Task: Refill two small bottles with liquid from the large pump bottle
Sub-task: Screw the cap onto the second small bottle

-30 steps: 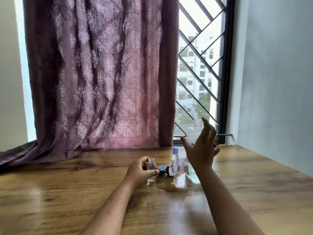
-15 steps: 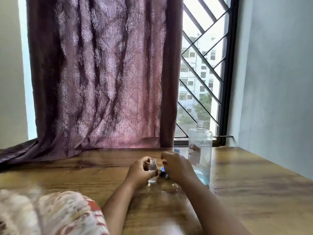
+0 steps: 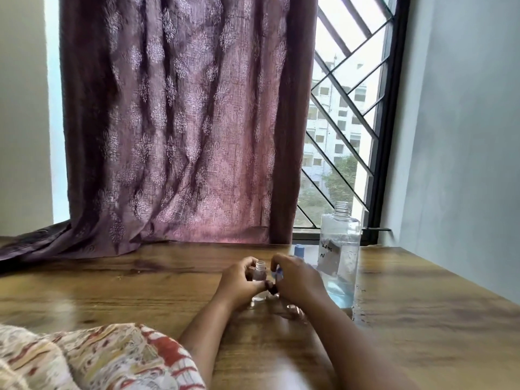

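Liquid fills only the bottom of the large bottle, which stands uncapped on the desk at the right. Just left of it, the left hand grips a small open bottle upright on the wood. Right hand pinches a blue cap beside its neck. Another blue-capped small bottle stands behind.

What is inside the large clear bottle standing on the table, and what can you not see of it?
The large bottle, uncapped, holds clear liquid low down, bluish at the base. A handwritten label covers part of its front; the right hand hides its lower left edge.
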Demonstrator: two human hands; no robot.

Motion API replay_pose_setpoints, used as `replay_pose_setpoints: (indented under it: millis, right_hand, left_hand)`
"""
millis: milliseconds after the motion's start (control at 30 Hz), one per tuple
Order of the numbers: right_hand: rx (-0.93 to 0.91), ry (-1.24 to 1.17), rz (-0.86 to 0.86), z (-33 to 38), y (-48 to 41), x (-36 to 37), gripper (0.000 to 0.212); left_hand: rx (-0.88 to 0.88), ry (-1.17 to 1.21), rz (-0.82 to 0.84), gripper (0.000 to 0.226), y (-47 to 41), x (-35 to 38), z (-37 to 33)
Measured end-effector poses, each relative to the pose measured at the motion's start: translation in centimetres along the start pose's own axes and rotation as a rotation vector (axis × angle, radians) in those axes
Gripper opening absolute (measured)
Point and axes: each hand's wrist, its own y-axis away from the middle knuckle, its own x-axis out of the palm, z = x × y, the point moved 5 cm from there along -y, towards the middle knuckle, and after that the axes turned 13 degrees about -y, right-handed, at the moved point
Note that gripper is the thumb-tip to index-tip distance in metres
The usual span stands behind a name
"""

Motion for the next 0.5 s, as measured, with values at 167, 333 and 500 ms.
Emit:
replay_pose_setpoints:
  millis: [167,333,500]
  right_hand:
    - [0.048,-0.528,-0.267,-0.5,-0.8,-1.9,0.029]
    - [0.05,-0.933,-0.183,0.3,-0.9,-1.3,0.028]
    - [0.018,-0.917,-0.101,1.1,-0.5,-0.6,0.021]
  left_hand:
    - [-0.016,0.024,0.019,0.037,0.0,0.0,0.2]
    - [-0.048,0.064,0.036,0.048,0.1,0.1,0.5]
    - [-0.051,0.105,0.043,0.054,0.0,0.2,0.5]
